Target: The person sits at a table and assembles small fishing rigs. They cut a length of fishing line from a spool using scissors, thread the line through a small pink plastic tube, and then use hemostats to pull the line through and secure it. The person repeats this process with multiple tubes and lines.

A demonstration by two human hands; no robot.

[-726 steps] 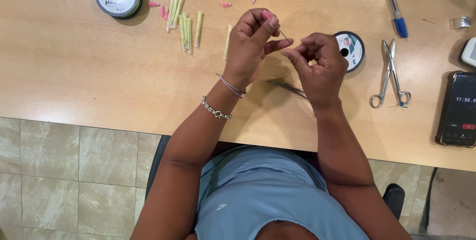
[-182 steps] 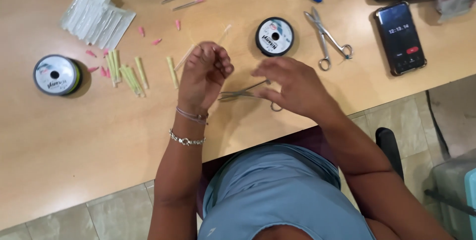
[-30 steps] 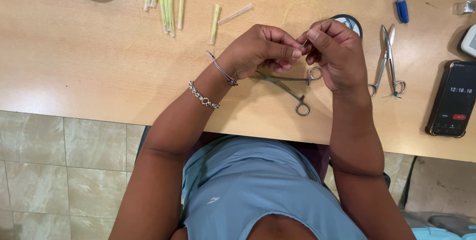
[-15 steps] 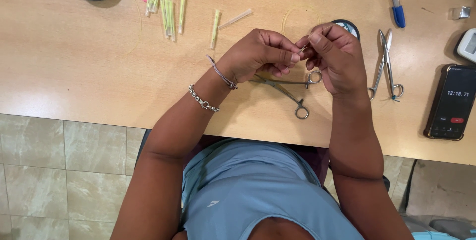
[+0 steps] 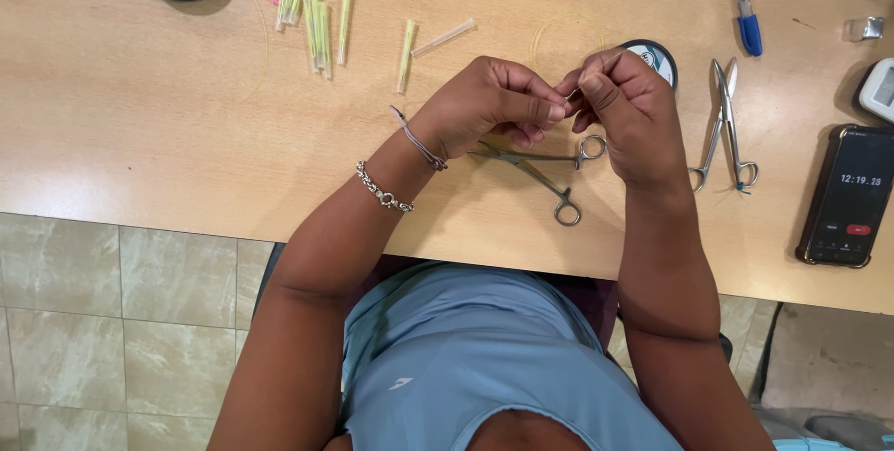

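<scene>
1. Head view: left hand [image 5: 484,107] and right hand [image 5: 624,102] raised together above the desk [image 5: 140,125], fingertips meeting.
2. Left fingers pinched shut on a fine thread-like piece, too small to identify; right fingers clamped on a thin pale sliver [image 5: 605,67] at the same spot.
3. Directly beneath: steel forceps [image 5: 549,167], lying untouched.
4. Further out: second forceps [image 5: 726,125] right, line spool [image 5: 652,55] just beyond the right hand, yellow-green tubes [image 5: 317,13] far left, phone [image 5: 849,195] at right edge.
5. Judged step: fine joining or threading at the fingertips, under way.
6. Next move calls for steady pinch and exact alignment.
</scene>
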